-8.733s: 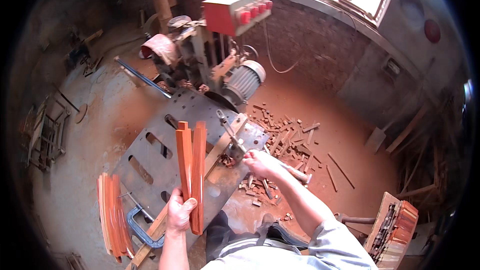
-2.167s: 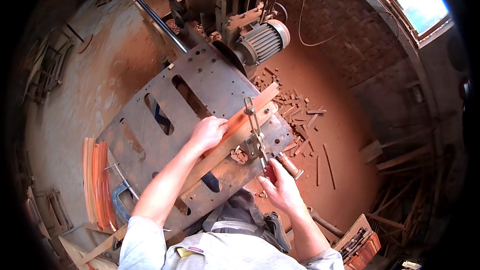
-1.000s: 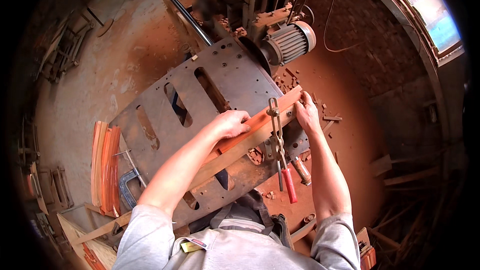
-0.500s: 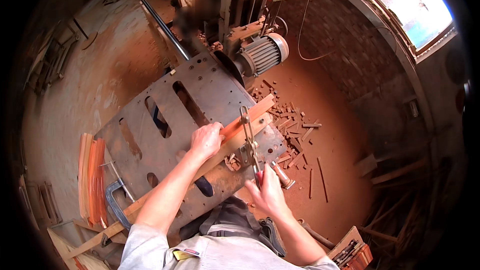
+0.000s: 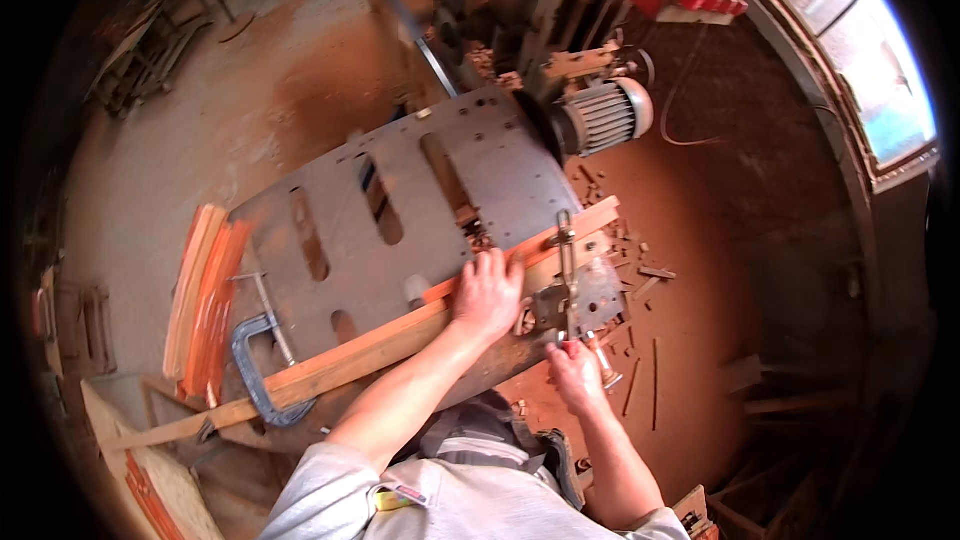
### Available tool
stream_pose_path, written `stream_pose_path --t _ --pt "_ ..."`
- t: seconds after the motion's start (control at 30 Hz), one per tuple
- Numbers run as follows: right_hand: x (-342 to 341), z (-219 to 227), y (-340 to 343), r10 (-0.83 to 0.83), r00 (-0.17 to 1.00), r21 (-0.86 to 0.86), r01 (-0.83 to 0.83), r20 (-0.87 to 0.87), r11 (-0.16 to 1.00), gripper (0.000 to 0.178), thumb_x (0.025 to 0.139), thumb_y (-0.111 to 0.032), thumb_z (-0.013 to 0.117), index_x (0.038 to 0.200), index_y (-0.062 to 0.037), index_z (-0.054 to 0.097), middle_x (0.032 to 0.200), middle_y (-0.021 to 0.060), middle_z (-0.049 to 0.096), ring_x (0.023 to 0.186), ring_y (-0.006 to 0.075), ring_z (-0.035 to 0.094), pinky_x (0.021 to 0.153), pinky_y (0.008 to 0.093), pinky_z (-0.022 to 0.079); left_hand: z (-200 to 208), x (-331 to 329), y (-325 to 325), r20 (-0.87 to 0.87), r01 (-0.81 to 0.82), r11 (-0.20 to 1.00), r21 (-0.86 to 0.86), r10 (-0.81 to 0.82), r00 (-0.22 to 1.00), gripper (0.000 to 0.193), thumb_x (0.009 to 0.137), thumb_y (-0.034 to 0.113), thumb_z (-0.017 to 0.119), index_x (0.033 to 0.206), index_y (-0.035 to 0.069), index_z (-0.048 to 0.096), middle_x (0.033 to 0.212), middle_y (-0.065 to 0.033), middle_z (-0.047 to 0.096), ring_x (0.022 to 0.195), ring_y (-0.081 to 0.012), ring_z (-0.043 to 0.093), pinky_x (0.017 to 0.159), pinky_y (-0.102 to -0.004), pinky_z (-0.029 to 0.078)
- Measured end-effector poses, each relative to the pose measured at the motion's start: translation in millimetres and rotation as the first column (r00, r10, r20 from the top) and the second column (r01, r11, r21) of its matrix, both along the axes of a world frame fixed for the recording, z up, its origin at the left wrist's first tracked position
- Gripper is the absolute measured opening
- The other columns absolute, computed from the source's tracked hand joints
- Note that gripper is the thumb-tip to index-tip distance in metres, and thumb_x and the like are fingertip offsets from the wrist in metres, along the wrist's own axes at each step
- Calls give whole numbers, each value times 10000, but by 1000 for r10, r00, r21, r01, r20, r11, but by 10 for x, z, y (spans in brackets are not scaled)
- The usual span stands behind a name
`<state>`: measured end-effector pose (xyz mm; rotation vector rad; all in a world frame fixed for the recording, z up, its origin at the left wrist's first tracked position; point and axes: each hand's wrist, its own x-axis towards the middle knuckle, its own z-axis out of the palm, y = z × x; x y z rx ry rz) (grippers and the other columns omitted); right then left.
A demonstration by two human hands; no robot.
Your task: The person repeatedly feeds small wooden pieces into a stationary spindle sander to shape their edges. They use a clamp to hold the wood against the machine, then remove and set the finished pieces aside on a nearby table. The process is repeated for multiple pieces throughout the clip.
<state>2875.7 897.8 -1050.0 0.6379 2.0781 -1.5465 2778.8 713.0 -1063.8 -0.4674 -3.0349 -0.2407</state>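
Observation:
A long wooden bar (image 5: 370, 348) lies slantwise across the near side of a metal machine table (image 5: 340, 175). Along its far edge runs a reddish wooden strip (image 5: 538, 245). My left hand (image 5: 490, 292) is closed over the strip, fingers curled across its far side. To the right, a metal lever clamp (image 5: 567, 270) crosses strip and bar. My right hand (image 5: 578, 376) wraps round the clamp's red handle (image 5: 571, 348), at the near end of the lever. The grip covers most of that handle.
A blue-grey C-clamp (image 5: 258, 380) grips the bar at the table's left. Reddish curved strips (image 5: 205, 300) are stacked beyond it. An electric motor (image 5: 607, 118) and dark round blade or disc stand at the far right corner. Wood offcuts (image 5: 655, 275) litter the floor.
The whole view has swung, so the table and both hands appear farther right. My left hand's fingers lie more over the strip. My right hand stays on the clamp handle.

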Motion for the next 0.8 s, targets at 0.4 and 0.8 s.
stream_pose_path --t 0.4,0.8 --pt "-115 179 -64 85 989 77 -76 -117 994 513 901 -450 653 1154 -4 637 1056 237 707 1050 380 670 934 447 496 79 -84 -41 -48 -23 999 37 24 999 773 693 425 865 1322 56 608 1185 -140 553 1112 -320 534 944 -456 467" --pt "-107 -27 -105 202 950 122 -177 -239 977 463 931 -350 596 1243 -7 599 1122 277 680 1122 432 633 974 476 490 -50 -83 -131 -168 -13 1000 14 15 986 716 676 406 873 1284 109 637 1181 -142 572 1097 -324 543 927 -457 489"
